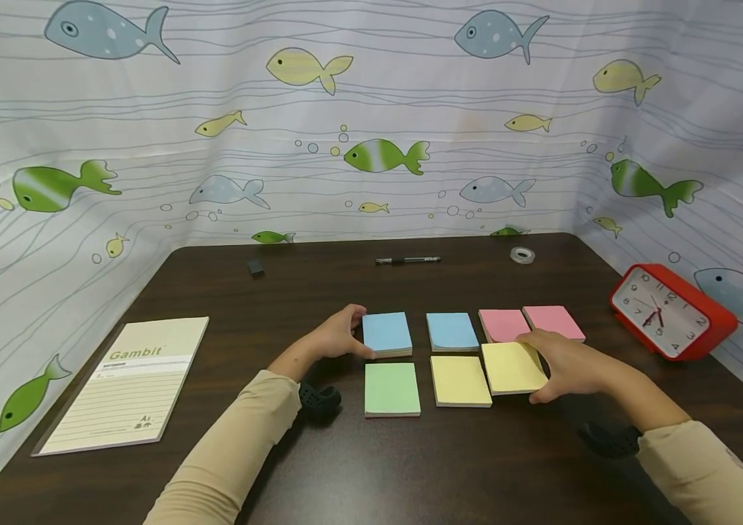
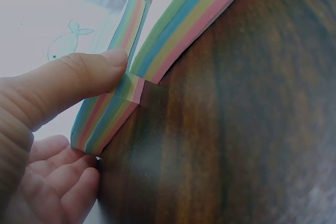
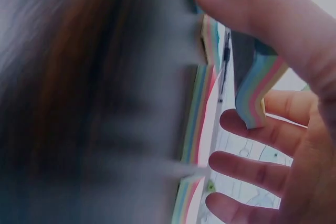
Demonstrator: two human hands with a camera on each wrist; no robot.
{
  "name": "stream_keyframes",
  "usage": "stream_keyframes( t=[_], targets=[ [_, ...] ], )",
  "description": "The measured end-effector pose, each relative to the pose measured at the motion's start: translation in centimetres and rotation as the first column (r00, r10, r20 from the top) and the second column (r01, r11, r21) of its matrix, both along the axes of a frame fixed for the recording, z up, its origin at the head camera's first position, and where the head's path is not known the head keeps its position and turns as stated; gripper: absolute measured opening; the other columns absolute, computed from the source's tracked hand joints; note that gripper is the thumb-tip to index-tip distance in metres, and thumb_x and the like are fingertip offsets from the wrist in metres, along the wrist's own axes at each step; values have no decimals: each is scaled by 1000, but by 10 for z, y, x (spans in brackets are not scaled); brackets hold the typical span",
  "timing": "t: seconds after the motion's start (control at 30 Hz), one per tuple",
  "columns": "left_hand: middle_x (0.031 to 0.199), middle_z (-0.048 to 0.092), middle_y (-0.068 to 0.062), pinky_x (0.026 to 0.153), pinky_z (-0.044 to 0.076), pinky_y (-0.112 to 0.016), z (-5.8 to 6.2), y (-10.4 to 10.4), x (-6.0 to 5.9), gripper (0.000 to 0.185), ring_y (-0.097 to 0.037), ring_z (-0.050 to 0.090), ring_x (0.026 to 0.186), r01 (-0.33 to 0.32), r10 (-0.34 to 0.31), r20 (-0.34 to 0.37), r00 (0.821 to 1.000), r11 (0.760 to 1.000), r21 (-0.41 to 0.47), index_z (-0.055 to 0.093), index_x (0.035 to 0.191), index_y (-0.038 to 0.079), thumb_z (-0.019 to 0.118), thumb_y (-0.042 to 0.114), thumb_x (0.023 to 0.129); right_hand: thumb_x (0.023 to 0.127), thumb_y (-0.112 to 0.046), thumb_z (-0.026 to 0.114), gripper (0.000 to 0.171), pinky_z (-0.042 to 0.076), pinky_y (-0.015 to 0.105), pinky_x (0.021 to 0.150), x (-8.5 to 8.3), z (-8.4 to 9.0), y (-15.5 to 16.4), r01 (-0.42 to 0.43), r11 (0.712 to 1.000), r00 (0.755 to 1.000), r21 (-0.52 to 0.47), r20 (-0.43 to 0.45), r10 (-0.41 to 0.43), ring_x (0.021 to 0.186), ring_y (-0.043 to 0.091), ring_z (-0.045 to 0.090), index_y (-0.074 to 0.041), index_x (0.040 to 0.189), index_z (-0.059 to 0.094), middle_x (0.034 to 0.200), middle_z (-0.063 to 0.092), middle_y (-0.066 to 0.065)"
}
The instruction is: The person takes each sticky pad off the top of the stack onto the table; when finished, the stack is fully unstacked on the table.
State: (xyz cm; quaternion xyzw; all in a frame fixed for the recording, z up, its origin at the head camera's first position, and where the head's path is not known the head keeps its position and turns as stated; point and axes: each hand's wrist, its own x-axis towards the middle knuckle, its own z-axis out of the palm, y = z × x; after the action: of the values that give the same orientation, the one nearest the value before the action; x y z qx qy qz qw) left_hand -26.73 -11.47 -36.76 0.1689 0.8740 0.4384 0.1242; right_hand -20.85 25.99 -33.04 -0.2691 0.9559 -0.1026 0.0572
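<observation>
Left hand (image 1: 338, 337) grips the left edge of the left blue pad (image 1: 387, 334), thumb on the near side, fingers behind. Right hand (image 1: 564, 364) pinches the right yellow pad (image 1: 510, 367), thumb at the near right corner, fingers over the far edge; its right edge sits slightly lifted. Both pads sit mid-table (image 1: 410, 467) in a grid with another blue pad (image 1: 452, 331), two pink pads (image 1: 528, 322), a green pad (image 1: 391, 389) and a second yellow pad (image 1: 459, 380). Notebook (image 1: 128, 383) far left, red clock (image 1: 669, 312) far right.
</observation>
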Motion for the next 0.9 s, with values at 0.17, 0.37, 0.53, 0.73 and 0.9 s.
stream_keyframes(
  t=[0.17, 0.37, 0.53, 0.73, 0.9],
  targets=[
    [133, 33, -14, 95, 30, -37, -1, 0, -1, 86, -25, 31, 122, -1, 1, 8, 1000, 1000, 2, 30, 130, -1, 79, 14, 62, 54, -43, 78, 86, 40, 44, 77, 1, -4, 11, 15, 1000, 1000, 12, 12, -16, 92, 24, 44, 3, 117, 44, 107, 49, 10],
    [134, 31, -14, 95, 30, -37, -1, 0, -1, 86, -25, 30, 123, 2, -2, 9, 1000, 1000, 1, 28, 130, -1, 79, 14, 62, 51, -44, 79, 95, 35, 53, 82, -1, -6, 15, 61, 998, 996, 21, 64, -62, 100, 34, 43, 5, 121, 39, 113, 46, 20],
    [135, 29, -16, 94, 31, -39, 0, 0, 1, 87, -26, 30, 123, 26, -26, -12, 1000, 999, -38, 26, 131, -1, 79, 13, 63, 49, -51, 79, 104, 37, 56, 78, -5, 0, 9, 62, 998, 998, 16, -10, -62, 103, 41, 39, 2, 127, 36, 115, 44, 25],
    [134, 29, -17, 92, 33, -39, 0, 0, 2, 87, -26, 31, 122, 34, -37, -41, 998, 996, -80, 25, 132, -1, 78, 12, 64, 56, -45, 77, 91, 35, 57, 81, -12, 12, -12, 14, 1000, 1000, 6, -12, -14, 112, 45, 32, -1, 127, 40, 122, 42, 24],
    [134, 30, -18, 91, 34, -40, 0, 1, 3, 88, -27, 32, 121, 21, -24, -37, 999, 996, -84, 25, 132, -1, 78, 13, 64, 64, -42, 74, 82, 34, 56, 83, -19, 17, -40, -73, 997, 997, 10, -13, 73, 114, 41, 33, -1, 127, 41, 123, 42, 20]
  ],
)
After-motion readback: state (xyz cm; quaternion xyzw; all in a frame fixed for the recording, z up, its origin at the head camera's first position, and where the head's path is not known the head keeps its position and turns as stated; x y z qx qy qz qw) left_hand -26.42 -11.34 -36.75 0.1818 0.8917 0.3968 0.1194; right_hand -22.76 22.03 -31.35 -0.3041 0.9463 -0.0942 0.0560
